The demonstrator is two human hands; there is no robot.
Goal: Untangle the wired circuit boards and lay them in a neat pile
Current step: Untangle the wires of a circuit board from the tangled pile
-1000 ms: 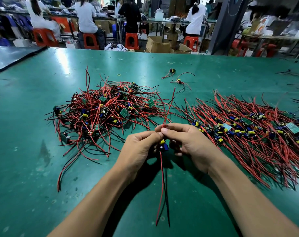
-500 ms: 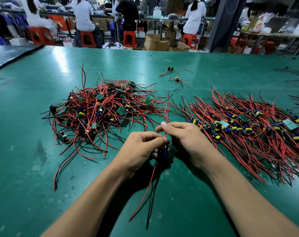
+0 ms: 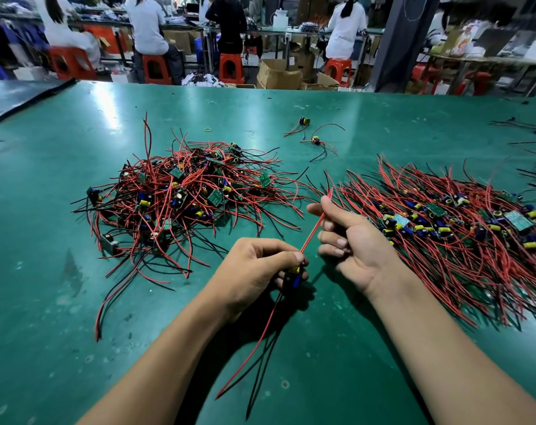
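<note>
Apparent straightening: a board is being pinched in the left grip over the table, its red lead in the right grip; aligned placement on the combed pile is being called for.

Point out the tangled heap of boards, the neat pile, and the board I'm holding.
tangled heap (image 3: 180,204), head view, middle of the knotted wires.
neat pile (image 3: 441,230), head view, its row of boards.
held board (image 3: 294,270), head view, its yellow capacitor.
</note>
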